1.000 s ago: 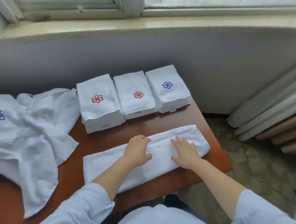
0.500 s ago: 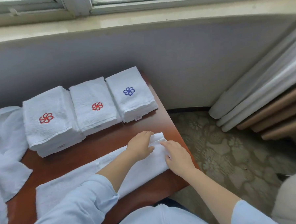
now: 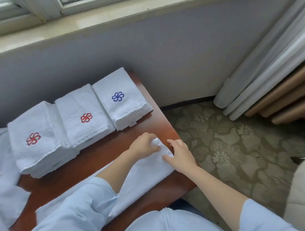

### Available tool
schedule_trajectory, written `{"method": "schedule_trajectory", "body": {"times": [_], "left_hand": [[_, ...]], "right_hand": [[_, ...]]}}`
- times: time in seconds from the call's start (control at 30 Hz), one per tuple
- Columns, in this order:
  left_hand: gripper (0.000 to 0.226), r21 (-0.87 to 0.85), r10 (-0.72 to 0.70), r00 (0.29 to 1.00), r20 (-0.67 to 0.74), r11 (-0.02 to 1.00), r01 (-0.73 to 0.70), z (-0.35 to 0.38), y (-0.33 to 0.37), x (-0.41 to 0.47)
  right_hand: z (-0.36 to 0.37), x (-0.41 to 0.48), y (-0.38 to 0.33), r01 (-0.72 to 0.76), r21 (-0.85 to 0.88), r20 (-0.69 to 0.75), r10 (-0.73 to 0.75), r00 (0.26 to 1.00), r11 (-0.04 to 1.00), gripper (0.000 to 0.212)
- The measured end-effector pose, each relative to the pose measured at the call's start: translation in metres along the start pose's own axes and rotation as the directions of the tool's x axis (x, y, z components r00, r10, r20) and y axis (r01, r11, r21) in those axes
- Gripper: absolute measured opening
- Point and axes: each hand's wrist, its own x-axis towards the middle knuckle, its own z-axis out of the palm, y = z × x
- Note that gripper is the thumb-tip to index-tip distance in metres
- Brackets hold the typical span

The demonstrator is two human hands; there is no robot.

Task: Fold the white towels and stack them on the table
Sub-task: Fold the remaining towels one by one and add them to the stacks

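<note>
Long folded white terry towel (image 3: 142, 177) lies along front of reddish-brown wooden table (image 3: 104, 151) — left hand (image 3: 143, 145) pinches its far right corner; right hand (image 3: 182, 156) beside — fingers spread, thumb touching cloth.

Grey wall (image 3: 180, 52) under a window sill (image 3: 107, 17), patterned carpet (image 3: 229, 155), curtains (image 3: 269, 65) at right

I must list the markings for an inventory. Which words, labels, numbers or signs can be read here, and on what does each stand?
No word or number is readable.
Red pinwheel sign: left towel stack, middle towel stack.
Blue pinwheel sign: right towel stack.
On that stack's front, a small tag: too blurred.
</note>
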Motion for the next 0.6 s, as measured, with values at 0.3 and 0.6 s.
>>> {"method": "schedule_trajectory", "body": {"times": [0.3, 0.6], "left_hand": [[0.014, -0.060, 0.152, 0.985, -0.087, 0.986, -0.157, -0.028, -0.017, -0.031], [0.022, 0.000, 0.408, 0.858, -0.311, 0.903, -0.430, -0.058, -0.076, -0.107]], "right_hand": [[0.007, -0.021, -0.022, -0.083, 0.298, -0.039, 0.099, 0.994, 0.951, 0.025], [0.063, -0.098, -0.105, 0.199, 0.649, -0.511, 0.227, 0.829, 0.734, 0.020]]}}
